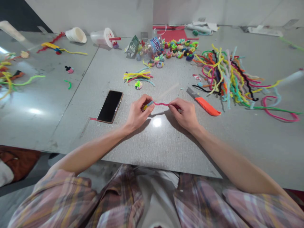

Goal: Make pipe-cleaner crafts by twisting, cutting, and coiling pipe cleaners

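Note:
My left hand [140, 111] pinches a small coil of blue and yellow pipe cleaner [148, 105] between thumb and fingers. From the coil a dark pink pipe cleaner [161, 104] runs across to my right hand [184, 113], whose thumb and forefinger close on its other end. Both hands are just above the table, a short gap apart. To the right of my right hand lies an orange utility knife [207, 106] with its blade out. A phone [110, 106] with a dark screen rests left of my left hand.
A large heap of coloured pipe cleaners [228, 76] spreads at the right. Behind my hands lie a smaller bundle [139, 75] and a little finished figure [138, 85]. Many fuzzy figures [179, 48], a plastic bottle [154, 46] and tipped cups [76, 34] line the back.

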{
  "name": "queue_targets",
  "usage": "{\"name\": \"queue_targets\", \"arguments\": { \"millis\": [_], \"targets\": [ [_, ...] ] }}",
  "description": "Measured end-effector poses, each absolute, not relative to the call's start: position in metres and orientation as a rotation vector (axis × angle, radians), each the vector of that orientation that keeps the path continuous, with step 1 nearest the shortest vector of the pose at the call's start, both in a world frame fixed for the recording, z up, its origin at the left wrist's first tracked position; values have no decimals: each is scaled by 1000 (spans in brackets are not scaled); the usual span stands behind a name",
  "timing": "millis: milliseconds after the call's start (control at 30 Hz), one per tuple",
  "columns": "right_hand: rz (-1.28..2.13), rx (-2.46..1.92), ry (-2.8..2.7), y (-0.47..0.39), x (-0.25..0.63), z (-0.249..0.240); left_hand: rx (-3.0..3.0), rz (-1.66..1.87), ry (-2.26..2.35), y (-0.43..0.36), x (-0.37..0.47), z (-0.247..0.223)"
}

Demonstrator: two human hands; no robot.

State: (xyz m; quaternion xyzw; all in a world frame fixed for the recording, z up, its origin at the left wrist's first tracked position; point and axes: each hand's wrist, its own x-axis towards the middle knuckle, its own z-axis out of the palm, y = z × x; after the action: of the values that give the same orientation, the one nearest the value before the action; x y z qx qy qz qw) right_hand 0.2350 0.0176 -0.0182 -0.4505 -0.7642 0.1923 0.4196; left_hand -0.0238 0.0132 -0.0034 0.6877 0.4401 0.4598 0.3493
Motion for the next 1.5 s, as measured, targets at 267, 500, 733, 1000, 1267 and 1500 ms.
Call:
{"name": "queue_targets", "arguments": {
  "millis": [267, 500, 733, 1000, 1267, 1500],
  "targets": [
    [488, -1109, -1929, 18, 235, -17, 1868, 1189, 1162, 14, -25, -7],
    [492, -1140, -1926, 19, 236, -21, 1968, 1141, 1115, 11, -24, 0],
    [559, -1146, -1888, 21, 236, -20, 2266, 951, 887, 9, -27, 2],
    [697, -1109, -1919, 30, 240, -19, 2688, 540, 707, 18, -31, -5],
    [769, -1035, -2041, 22, 242, -5, 2820, 450, 713, 17, -29, -11],
    [454, -936, -2157, -11, 222, 5, 2718, 554, 834, 17, -29, -8]
  ]
}}
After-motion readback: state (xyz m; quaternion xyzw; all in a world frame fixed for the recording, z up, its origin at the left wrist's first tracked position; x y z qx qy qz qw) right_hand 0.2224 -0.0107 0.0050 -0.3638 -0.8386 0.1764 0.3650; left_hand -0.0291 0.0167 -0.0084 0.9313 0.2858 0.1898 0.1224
